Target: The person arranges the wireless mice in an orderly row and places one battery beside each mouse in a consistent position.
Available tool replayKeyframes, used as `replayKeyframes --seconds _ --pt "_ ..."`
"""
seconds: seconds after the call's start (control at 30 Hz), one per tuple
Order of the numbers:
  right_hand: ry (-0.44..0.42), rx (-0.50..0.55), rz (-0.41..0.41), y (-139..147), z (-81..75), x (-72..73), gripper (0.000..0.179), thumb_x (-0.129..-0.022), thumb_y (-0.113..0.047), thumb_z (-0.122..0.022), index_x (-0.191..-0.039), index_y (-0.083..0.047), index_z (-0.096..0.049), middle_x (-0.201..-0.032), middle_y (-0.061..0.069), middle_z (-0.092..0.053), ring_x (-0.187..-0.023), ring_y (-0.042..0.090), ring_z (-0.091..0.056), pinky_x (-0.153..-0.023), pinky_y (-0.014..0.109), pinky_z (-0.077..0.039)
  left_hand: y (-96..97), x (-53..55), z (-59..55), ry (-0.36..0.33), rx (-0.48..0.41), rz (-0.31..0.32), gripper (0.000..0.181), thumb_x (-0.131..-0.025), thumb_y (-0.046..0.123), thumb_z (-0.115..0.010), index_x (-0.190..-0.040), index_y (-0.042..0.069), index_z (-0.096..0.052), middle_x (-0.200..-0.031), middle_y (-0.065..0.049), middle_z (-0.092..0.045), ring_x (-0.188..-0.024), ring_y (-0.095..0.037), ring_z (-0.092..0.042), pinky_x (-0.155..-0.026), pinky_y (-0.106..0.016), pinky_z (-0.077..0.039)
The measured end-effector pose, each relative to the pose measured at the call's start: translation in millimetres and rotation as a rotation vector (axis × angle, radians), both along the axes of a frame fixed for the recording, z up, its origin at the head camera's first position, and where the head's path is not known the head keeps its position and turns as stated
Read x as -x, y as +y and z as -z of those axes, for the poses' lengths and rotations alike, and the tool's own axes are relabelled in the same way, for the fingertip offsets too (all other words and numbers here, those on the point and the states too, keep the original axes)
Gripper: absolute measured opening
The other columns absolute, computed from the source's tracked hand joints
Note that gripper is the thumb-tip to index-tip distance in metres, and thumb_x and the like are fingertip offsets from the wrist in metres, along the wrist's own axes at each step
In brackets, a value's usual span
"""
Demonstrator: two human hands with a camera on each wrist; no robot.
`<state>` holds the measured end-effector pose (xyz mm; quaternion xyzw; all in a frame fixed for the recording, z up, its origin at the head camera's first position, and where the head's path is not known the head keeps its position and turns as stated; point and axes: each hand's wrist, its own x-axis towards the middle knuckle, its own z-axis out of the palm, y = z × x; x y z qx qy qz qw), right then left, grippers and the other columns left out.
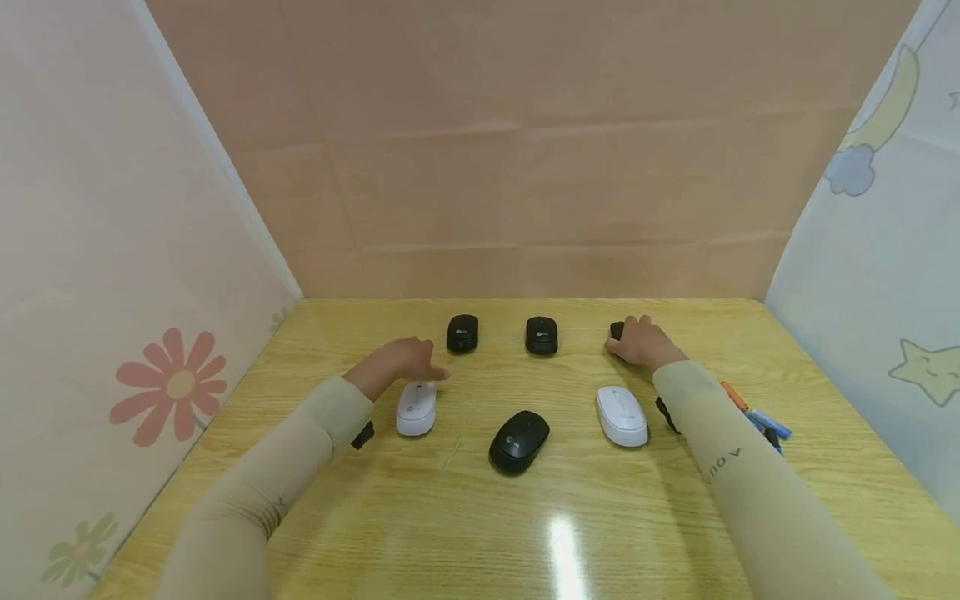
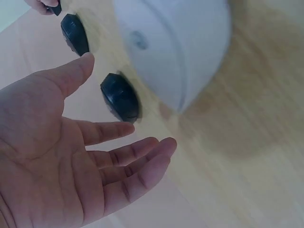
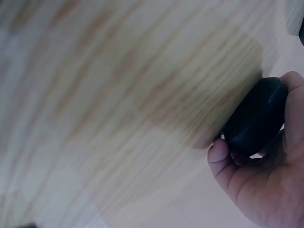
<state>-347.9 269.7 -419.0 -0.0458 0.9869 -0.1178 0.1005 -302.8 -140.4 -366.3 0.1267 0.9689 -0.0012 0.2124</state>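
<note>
My right hand (image 1: 643, 343) grips a black computer mouse (image 1: 617, 329) at the back right of the table. In the right wrist view, fingers and thumb hold that mouse by its sides, close to the tabletop. My left hand (image 1: 405, 358) hovers just behind a white mouse (image 1: 416, 412) on the left, fingers spread and nothing held. The left wrist view shows its bare palm, with the white mouse (image 2: 175, 42) close by. Two more black mice, one left (image 1: 462, 332) and one in the middle (image 1: 542, 335), stand in the back row.
Another black mouse (image 1: 519, 442) lies tilted at the front middle. A second white mouse (image 1: 622, 415) is in front of the right hand. Several markers (image 1: 770, 423) lie at the right, partly behind the sleeve. Panels (image 1: 517, 167) close off the table's back and sides.
</note>
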Motion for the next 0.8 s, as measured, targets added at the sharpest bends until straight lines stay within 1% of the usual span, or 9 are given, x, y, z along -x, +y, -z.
replayKeyframes --seconds 0.07,0.17,0.3,0.47,0.67,0.8 --pt "-0.003 0.000 0.000 0 0.3 0.2 0.073 -0.097 -0.037 -0.041 -0.135 0.022 -0.023 -0.127 0.044 -0.029 -0.110 0.058 -0.043 -0.090 0.061 -0.038 -4.0 -4.0 2.7 0.015 -0.017 -0.007 0.071 -0.095 0.052 -0.055 -0.138 -0.004 -0.045 -0.132 -0.024 -0.051 -0.118 -0.038 -0.052 -0.094 -0.051 -0.043" --pt "-0.006 -0.002 -0.001 0 0.7 1.2 0.073 -0.097 -0.038 -0.040 -0.136 0.022 -0.023 -0.127 0.044 -0.028 -0.110 0.057 -0.043 -0.089 0.061 -0.039 -8.4 -9.8 8.3 0.053 -0.034 -0.011 0.073 -0.095 0.053 -0.052 -0.138 -0.005 -0.045 -0.135 -0.027 -0.047 -0.120 -0.041 -0.050 -0.095 -0.052 -0.042" --pt "-0.004 -0.001 0.000 1 -0.1 2.5 0.073 -0.098 -0.037 -0.041 -0.136 0.022 -0.023 -0.128 0.043 -0.029 -0.108 0.056 -0.045 -0.089 0.061 -0.039 -11.1 -20.1 12.7 0.092 -0.042 -0.027 0.078 -0.094 0.057 -0.051 -0.139 -0.006 -0.043 -0.136 -0.030 -0.045 -0.117 -0.043 -0.051 -0.092 -0.052 -0.044" --pt "-0.006 -0.001 0.002 1 -0.6 3.2 0.073 -0.098 -0.038 -0.041 -0.136 0.022 -0.023 -0.127 0.043 -0.029 -0.105 0.056 -0.047 -0.088 0.060 -0.040 -15.4 -32.5 18.2 0.121 -0.047 -0.040 0.085 -0.089 0.062 -0.055 -0.137 -0.007 -0.045 -0.129 -0.028 -0.050 -0.106 -0.039 -0.057 -0.080 -0.048 -0.050" --pt "-0.007 0.001 0.002 1 0.0 2.6 0.074 -0.098 -0.039 -0.042 -0.135 0.022 -0.023 -0.126 0.044 -0.029 -0.105 0.056 -0.047 -0.088 0.060 -0.040 -19.4 -42.6 26.8 0.144 -0.096 -0.046 0.087 -0.087 0.062 -0.058 -0.136 -0.008 -0.045 -0.125 -0.029 -0.051 -0.099 -0.039 -0.058 -0.075 -0.048 -0.050" --pt "-0.013 0.003 0.001 1 0.7 1.8 0.074 -0.098 -0.038 -0.041 -0.135 0.022 -0.023 -0.127 0.044 -0.028 -0.108 0.056 -0.045 -0.089 0.060 -0.039 -19.8 -48.1 32.4 0.155 -0.114 -0.049 0.090 -0.085 0.066 -0.057 -0.135 -0.007 -0.046 -0.117 -0.025 -0.053 -0.091 -0.034 -0.058 -0.070 -0.043 -0.050"
